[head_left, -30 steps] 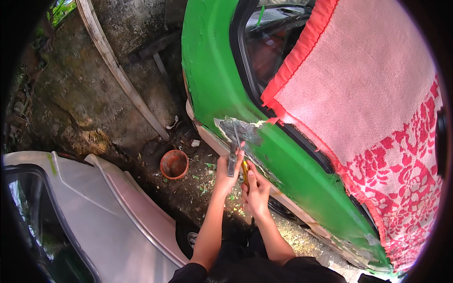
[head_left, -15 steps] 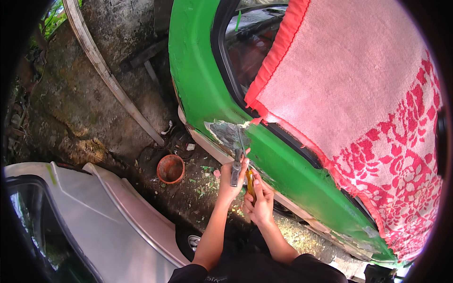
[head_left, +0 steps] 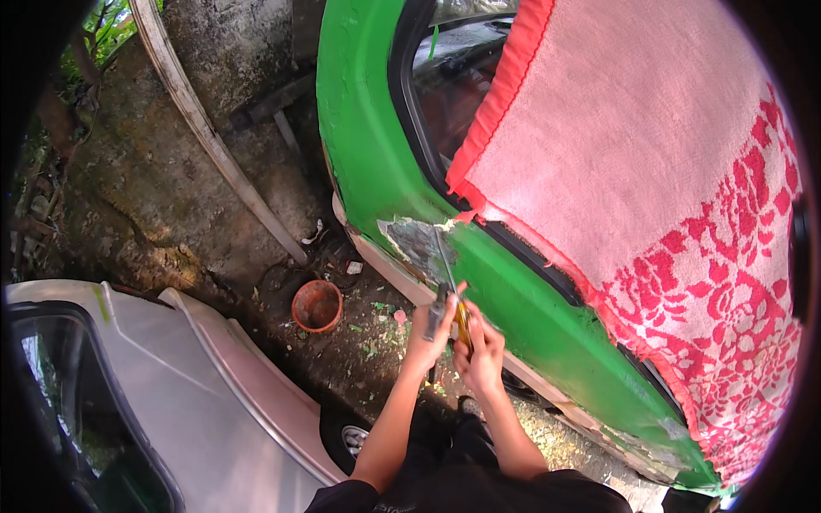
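My right hand (head_left: 484,352) is closed around the yellow handle of a screwdriver (head_left: 463,325). Its long metal shaft slants up to the bare grey patch (head_left: 414,241), where green paint is stripped from the car body (head_left: 547,312). Whether the tip presses on the metal, I cannot tell. Close beside it, my left hand (head_left: 424,340) grips what looks like a hammer (head_left: 438,313), its grey head up by the fingers and a dark handle hanging below. A left finger reaches toward the screwdriver's shaft.
A pink and red patterned towel (head_left: 624,171) drapes over the green car's windows. At the lower left stands a pale car (head_left: 188,368). Between them, paint flakes litter the ground around a terracotta pot (head_left: 317,306). A long curved strip (head_left: 205,128) leans at the back.
The hammer has tilted in my left hand, so its dark handle now shows below. Both hands have shifted slightly to the right in view, and the whole scene has moved a little with my head.
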The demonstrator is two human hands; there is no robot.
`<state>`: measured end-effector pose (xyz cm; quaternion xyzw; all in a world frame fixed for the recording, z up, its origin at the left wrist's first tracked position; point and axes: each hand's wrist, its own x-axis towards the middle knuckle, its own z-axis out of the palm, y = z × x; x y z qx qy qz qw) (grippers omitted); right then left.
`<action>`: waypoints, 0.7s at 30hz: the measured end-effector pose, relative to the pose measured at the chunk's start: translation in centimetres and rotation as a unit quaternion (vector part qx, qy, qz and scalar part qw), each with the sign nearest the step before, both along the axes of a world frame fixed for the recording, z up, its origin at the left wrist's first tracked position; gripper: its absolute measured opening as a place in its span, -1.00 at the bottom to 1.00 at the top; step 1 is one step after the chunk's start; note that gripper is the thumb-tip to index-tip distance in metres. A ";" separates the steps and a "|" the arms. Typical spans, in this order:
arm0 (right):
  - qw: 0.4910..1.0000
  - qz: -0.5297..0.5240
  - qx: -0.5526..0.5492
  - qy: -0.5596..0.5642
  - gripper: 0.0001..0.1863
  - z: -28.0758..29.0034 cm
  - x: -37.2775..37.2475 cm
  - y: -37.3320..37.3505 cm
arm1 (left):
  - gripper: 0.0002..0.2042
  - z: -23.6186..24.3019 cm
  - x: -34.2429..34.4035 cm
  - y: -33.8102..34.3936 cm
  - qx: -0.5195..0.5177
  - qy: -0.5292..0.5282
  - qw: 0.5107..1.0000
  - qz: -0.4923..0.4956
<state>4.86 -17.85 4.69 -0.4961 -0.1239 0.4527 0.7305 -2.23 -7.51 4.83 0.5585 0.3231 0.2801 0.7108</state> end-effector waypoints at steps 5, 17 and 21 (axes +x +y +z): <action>0.997 -0.002 0.076 0.021 -0.58 -3.8 -0.8 1.4 | -0.62 -3.4 -0.2 2.3 0.144 -0.007 0.989 0.028; 0.996 0.018 0.089 0.008 -0.54 -5.7 0.0 1.8 | -0.52 -2.0 -3.3 -0.7 0.029 0.000 0.994 0.110; 0.996 0.046 0.079 -0.009 -0.52 -6.1 0.8 -0.9 | -0.51 -1.9 -4.7 -1.7 0.015 0.016 0.992 0.124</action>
